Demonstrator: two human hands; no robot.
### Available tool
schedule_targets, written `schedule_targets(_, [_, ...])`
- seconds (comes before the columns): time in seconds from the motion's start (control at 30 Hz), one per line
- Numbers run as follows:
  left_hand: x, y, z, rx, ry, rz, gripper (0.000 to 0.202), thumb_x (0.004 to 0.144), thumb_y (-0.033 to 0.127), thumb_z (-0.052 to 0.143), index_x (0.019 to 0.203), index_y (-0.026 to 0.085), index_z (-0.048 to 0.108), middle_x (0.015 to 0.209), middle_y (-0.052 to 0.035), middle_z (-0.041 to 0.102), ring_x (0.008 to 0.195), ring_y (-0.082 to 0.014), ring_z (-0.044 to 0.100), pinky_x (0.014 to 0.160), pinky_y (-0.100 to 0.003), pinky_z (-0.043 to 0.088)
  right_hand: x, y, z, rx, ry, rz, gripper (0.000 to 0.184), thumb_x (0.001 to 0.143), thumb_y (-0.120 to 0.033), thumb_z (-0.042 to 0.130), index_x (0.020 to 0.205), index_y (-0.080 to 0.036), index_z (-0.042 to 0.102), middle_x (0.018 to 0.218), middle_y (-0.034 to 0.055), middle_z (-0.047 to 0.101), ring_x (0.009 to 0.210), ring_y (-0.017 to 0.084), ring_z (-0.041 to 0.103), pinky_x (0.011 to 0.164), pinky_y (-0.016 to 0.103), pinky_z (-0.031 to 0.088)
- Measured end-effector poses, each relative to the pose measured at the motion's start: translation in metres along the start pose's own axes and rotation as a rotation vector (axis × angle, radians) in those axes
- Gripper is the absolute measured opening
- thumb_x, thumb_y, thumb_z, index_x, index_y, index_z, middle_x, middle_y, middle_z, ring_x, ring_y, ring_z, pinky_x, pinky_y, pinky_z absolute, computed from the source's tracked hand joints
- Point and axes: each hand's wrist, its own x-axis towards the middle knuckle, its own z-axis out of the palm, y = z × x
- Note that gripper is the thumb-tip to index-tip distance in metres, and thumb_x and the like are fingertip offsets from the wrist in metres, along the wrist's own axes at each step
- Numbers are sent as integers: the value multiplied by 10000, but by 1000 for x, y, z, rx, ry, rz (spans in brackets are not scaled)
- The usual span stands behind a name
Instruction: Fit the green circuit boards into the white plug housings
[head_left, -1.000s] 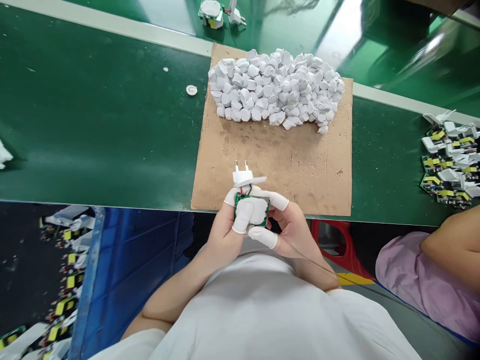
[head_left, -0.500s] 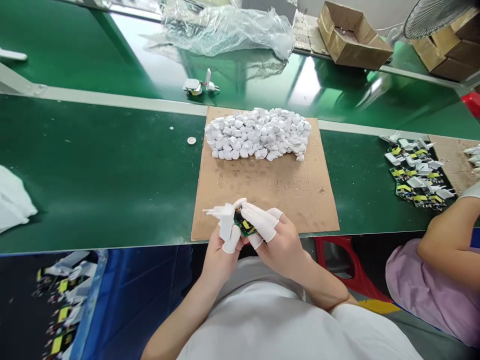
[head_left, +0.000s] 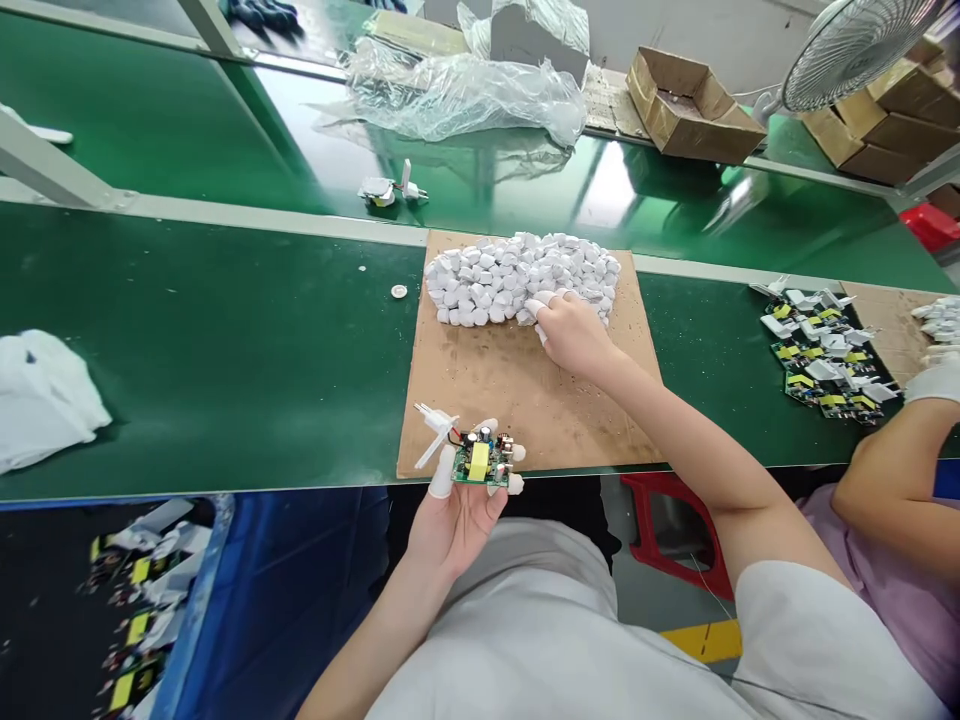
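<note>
My left hand (head_left: 459, 515) holds a small green circuit board (head_left: 480, 462) with a yellow part on it, fingers in white finger cots closed round its edges. A white two-pin plug piece (head_left: 435, 430) hangs off the board on red and black wires. My right hand (head_left: 568, 330) is stretched out over the brown cardboard sheet (head_left: 517, 390), its fingertips curled at the near edge of a heap of small white caps (head_left: 517, 275). Whether a cap is between those fingers is hidden.
The cardboard lies on a green conveyor bench (head_left: 225, 340). A white cloth (head_left: 45, 395) lies far left. A blue bin (head_left: 150, 590) of board assemblies stands below left. Another person's gloved hand (head_left: 930, 380) reaches toward more boards (head_left: 821, 350) at right. Plastic wrap, boxes and a fan stand behind.
My right hand left the board and reached forward to the heap of white caps. The left hand now holds the board alone, turned component side up. The view tilted upward.
</note>
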Motion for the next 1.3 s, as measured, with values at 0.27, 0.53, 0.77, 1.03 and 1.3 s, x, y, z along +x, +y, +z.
schedule_targets(0.27, [-7,3,13,100,-31,-29,349,825,426,996,1129,281,904,1098,-52,909,875,-191,881,776,-206,707,1,-12,0,-80,-57,-78,355,1005,-20,474,1269,-35,711,1257,276,703,1113,392,596,843,413,354])
schedule_targets(0.53, [-4,4,16,146,-23,-31,383,804,472,1002,1122,279,907,1053,-60,912,828,-189,879,773,-212,705,6,-15,-18,-48,-219,-124,237,969,-61,579,1149,-38,732,1117,264,746,1009,371,654,741,382,320])
schedule_targets(0.77, [-1,1,13,138,49,64,371,802,426,1012,1108,254,893,1065,-40,907,953,-206,878,799,-237,720,15,-3,-32,75,-318,-109,159,998,-101,592,1018,-109,749,917,141,772,771,256,644,689,344,361])
schedule_targets(1.03, [4,-6,11,170,137,166,435,772,440,1030,1126,247,868,1064,-42,896,966,-240,877,806,-287,732,9,24,-27,750,-190,33,163,998,-125,662,877,-183,754,828,46,780,733,193,674,738,328,523])
schedule_targets(1.3, [12,-15,15,278,264,372,457,664,426,1090,1030,266,867,1029,-26,892,898,-197,853,799,-281,711,-104,-70,-18,1169,437,-147,75,997,-170,725,1007,-244,729,890,-6,789,735,145,707,681,282,579])
